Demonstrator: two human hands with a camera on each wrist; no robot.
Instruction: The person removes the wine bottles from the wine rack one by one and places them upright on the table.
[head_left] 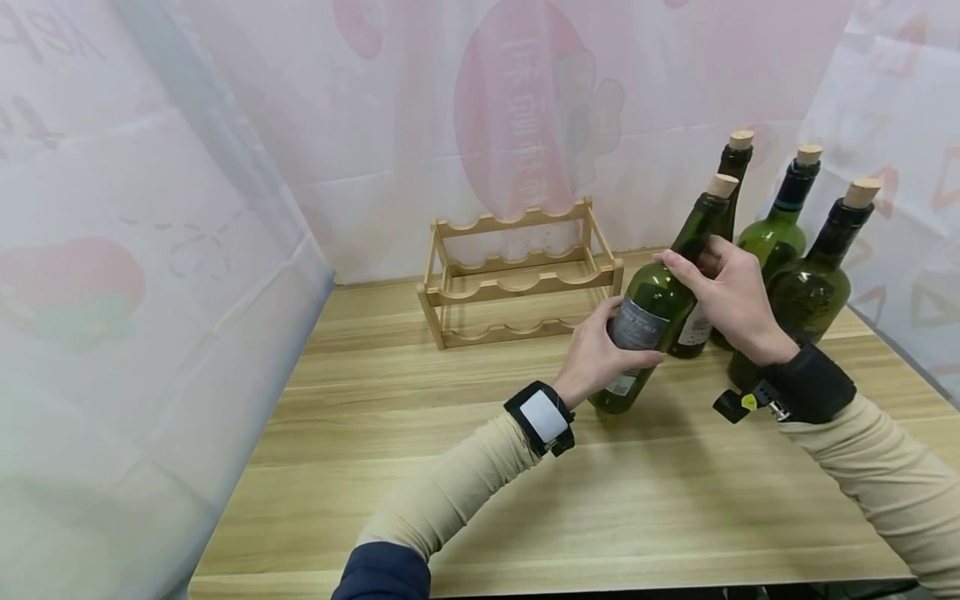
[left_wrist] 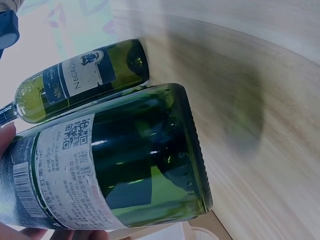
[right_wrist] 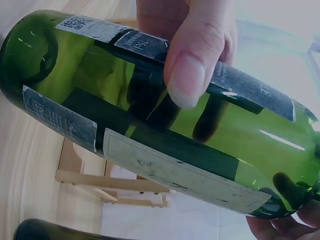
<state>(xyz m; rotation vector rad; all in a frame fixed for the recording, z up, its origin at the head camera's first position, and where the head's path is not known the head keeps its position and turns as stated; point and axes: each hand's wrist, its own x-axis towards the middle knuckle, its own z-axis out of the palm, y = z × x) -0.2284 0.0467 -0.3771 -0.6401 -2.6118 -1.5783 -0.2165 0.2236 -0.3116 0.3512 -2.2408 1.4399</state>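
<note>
A green glass wine bottle [head_left: 660, 287] with a cork stopper [head_left: 722, 185] leans at a slant between both hands. My left hand [head_left: 596, 358] grips its lower body over the grey label. Higher up, at the shoulder and neck, my right hand [head_left: 731, 292] holds the same bottle, thumb on the near side. The left wrist view shows the bottle's back label [left_wrist: 62, 175] with a barcode and its ridged base tilted above the table. Through the glass in the right wrist view, dark finger shapes show behind a thumb [right_wrist: 187, 80].
Behind and right of the right hand stand several corked bottles, among them a light green one [head_left: 768, 242] and a darker one [head_left: 813, 287]. A wooden bottle rack [head_left: 517, 290] stands left of the held bottle, near the back curtain [head_left: 397, 125]. The wooden table [head_left: 360, 467] lies beneath.
</note>
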